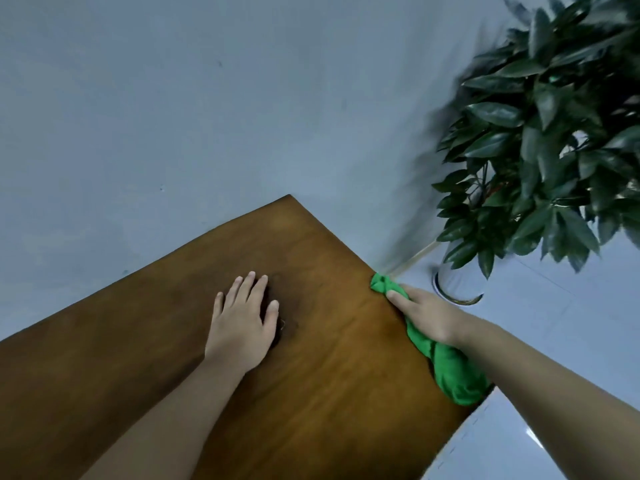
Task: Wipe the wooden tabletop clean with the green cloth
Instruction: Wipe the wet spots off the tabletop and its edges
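Observation:
The wooden tabletop (pixel 311 368) is brown and runs diagonally, its far corner near the wall. My left hand (pixel 242 320) lies flat on the wood near the middle, fingers spread, holding nothing. My right hand (pixel 427 315) presses on the green cloth (pixel 450 372) at the table's right edge. The cloth is bunched into a long roll that lies along that edge, with one end poking out past my fingertips and the other end bulging behind my wrist.
A blue-grey wall (pixel 207 116) stands behind the table. A large potted plant (pixel 540 150) with dark leaves stands to the right of the table, its pale pot (pixel 457 289) on the light floor (pixel 554 348) just beyond the right edge.

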